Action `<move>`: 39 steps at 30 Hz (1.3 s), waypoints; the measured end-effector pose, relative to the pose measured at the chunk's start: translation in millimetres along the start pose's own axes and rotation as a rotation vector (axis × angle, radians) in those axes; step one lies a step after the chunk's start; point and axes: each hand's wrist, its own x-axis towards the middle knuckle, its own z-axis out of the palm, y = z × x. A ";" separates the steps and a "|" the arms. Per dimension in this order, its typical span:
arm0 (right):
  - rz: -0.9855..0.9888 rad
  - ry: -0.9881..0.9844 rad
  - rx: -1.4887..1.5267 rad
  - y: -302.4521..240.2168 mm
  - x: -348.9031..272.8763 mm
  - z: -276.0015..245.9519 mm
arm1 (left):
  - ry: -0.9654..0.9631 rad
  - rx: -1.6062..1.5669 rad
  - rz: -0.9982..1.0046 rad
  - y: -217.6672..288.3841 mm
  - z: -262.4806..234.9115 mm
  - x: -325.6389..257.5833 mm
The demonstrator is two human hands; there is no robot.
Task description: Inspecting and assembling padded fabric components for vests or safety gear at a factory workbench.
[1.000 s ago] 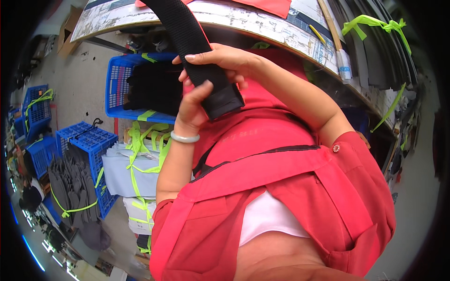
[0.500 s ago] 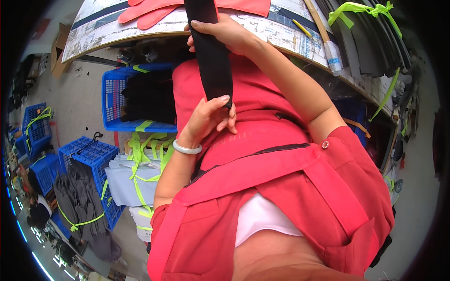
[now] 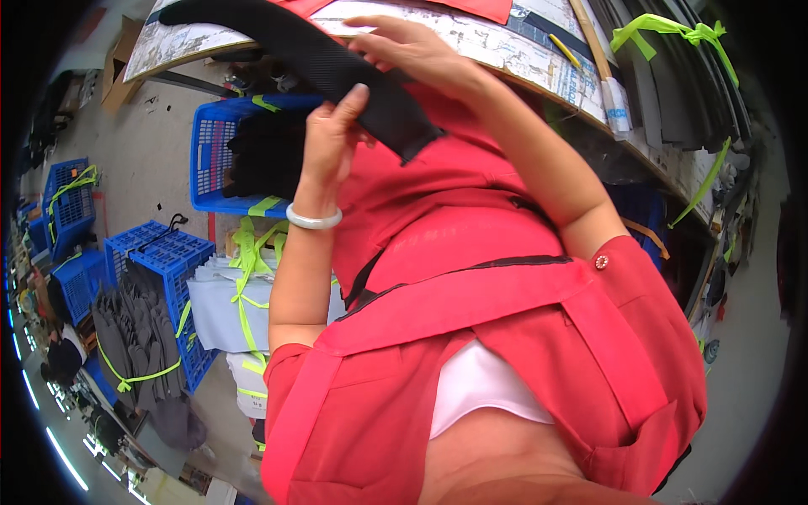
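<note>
A long black ribbed fabric strip (image 3: 324, 63) curves from the far table edge toward my waist, its squared end at the right and its rounded end at the upper left. My left hand (image 3: 332, 139), with a pale bangle on the wrist, grips it near the middle, thumb on top. Just beyond the strip, my right hand (image 3: 417, 55) has its fingers stretched out and apart; whether they brush the strip, I cannot tell. Red cloth pieces (image 3: 480, 8) lie on the table behind, partly covered by the strip and my right hand.
A worn white worktable (image 3: 513, 46) runs across the top, with a yellow pen-like stick (image 3: 564, 49) on it. Dark stacked sheets (image 3: 682, 84) tied in neon green stand at right. Left are blue crates (image 3: 202, 160), a pale tied bundle (image 3: 219, 303) and grey tied pieces (image 3: 139, 337).
The black strip has swung from upright to slanting up-left. My left hand has moved up to its middle; my right hand has let go and opened its fingers.
</note>
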 end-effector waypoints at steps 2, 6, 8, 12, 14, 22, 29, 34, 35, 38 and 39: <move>-0.017 -0.208 0.009 6.7 -18.2 -25.4 | 0.099 -0.134 -0.027 11.3 -16.0 -3.7; 0.010 -0.304 0.026 8.6 -50.1 -10.1 | 0.248 -0.212 0.054 1.6 -23.3 -5.0; -0.050 -0.132 -0.017 18.6 -52.2 8.7 | 0.272 -0.217 0.062 -8.2 -21.4 -5.6; 0.014 0.211 0.126 25.4 -46.6 26.2 | 0.262 -0.233 0.048 -16.8 -30.6 -12.5; -0.098 0.304 -0.120 46.3 -42.1 16.0 | 0.254 -0.244 0.062 -18.1 -27.4 -11.4; 0.393 -0.158 0.560 47.2 -54.1 31.4 | 0.259 -0.205 0.179 -31.5 -12.4 -13.9; 0.415 -0.161 -0.028 55.5 -74.0 42.9 | 0.321 -0.176 0.244 -34.7 -25.7 -23.4; 0.445 -0.273 -0.378 86.9 -87.1 -3.9 | 0.295 -0.186 0.250 -8.7 -52.0 -21.5; 0.505 -0.094 -0.195 90.9 -81.9 -12.9 | 0.273 -0.130 0.243 -4.7 -50.7 -20.0; 0.293 -0.012 -0.072 44.9 -49.5 0.6 | 0.299 -0.035 0.317 -22.6 -39.7 -15.9; 0.346 -0.061 -0.104 33.7 -43.8 11.4 | 0.303 0.039 0.328 -23.5 -26.1 -16.1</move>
